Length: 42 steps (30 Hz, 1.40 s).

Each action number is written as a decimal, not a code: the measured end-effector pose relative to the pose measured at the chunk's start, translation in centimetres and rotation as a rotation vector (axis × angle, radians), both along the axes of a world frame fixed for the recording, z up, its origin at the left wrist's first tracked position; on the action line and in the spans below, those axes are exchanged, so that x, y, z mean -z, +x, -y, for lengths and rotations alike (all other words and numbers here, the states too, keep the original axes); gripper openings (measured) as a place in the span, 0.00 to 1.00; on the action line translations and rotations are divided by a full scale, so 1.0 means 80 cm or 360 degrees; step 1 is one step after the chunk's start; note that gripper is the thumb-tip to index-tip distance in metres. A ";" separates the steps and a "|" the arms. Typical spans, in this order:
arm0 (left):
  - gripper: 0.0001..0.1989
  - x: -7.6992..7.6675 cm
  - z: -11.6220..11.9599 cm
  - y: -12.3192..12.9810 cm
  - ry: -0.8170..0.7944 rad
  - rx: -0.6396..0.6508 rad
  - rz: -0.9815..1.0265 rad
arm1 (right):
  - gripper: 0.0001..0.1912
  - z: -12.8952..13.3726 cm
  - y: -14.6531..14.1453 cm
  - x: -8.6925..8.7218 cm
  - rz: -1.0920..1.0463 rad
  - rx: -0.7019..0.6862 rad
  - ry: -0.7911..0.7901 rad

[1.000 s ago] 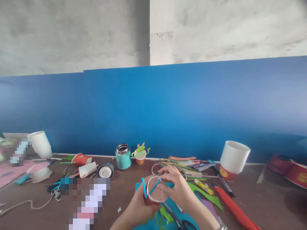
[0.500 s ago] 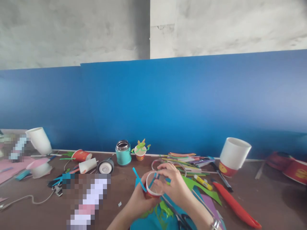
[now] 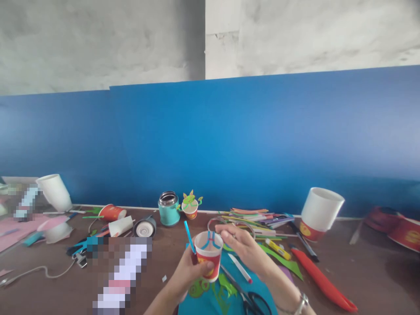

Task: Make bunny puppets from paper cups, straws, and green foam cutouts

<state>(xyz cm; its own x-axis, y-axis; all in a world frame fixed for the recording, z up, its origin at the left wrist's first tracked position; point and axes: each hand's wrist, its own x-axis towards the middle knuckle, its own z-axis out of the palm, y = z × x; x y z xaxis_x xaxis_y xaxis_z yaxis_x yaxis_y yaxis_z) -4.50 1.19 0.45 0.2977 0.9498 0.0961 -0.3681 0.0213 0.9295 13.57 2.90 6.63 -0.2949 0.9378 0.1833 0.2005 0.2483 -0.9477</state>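
Observation:
My left hand (image 3: 193, 271) is wrapped round a red and white paper cup (image 3: 213, 260), its thumb pressed on the front. Blue strips (image 3: 211, 238) line the inside of the cup near the rim. At the cup's left side a blue stick-like piece (image 3: 188, 236) rises from behind my left fingers; how it is held is hidden. My right hand (image 3: 243, 247) is beside the cup's right rim, fingers stretched to the left and nothing visible in them. Below lie blue paper (image 3: 262, 286), green paper scraps (image 3: 226, 284), black-handled scissors (image 3: 252, 302) and a white pen (image 3: 239, 267).
A turquoise flask (image 3: 169, 214) and a small cup with a green paper figure (image 3: 190, 205) stand by the blue partition (image 3: 210, 144). Coloured strips (image 3: 252, 214), a glue stick (image 3: 278, 248), a red-cased tool (image 3: 321, 280) and a large cup (image 3: 320, 214) are to the right.
My right hand has come out of the cup and moved right. The cup now tilts so its printed front shows, and the blue strips inside are visible.

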 end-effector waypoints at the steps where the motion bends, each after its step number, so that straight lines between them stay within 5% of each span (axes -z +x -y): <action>1: 0.36 -0.001 0.000 0.000 -0.0011 -0.0068 0.0014 | 0.25 -0.001 0.004 0.000 -0.0120 0.0016 -0.0087; 4: 0.36 -0.001 -0.001 0.000 -0.0010 -0.0215 0.0059 | 0.27 -0.005 0.011 0.002 -0.0285 0.0033 -0.0228; 7: 0.36 -0.001 -0.003 0.001 0.0009 -0.0258 0.0099 | 0.24 -0.010 0.010 0.012 -0.0080 0.0031 -0.0177; 11: 0.34 0.000 -0.004 0.002 -0.0007 -0.0278 0.0106 | 0.12 -0.017 0.003 0.023 0.0113 0.0074 -0.0157; 25: 0.37 0.003 -0.003 -0.002 -0.0038 -0.0104 0.0177 | 0.17 -0.016 -0.015 0.031 -0.0237 0.0030 -0.0209; 32: 0.37 0.004 -0.004 -0.004 -0.0115 0.0010 0.0220 | 0.15 -0.011 -0.029 0.040 -0.0233 0.0195 0.0030; 42: 0.39 0.000 -0.004 -0.006 -0.0082 -0.0154 0.0182 | 0.13 -0.014 -0.024 0.035 0.0001 0.0206 -0.0007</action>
<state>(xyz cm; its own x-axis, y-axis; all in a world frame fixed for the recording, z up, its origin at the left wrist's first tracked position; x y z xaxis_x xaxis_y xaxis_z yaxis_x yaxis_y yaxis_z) -5.01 1.54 0.45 0.1945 0.9781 0.0742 -0.4740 0.0274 0.8801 11.63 4.00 3.81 -0.1713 0.9688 0.1791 0.2315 0.2163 -0.9485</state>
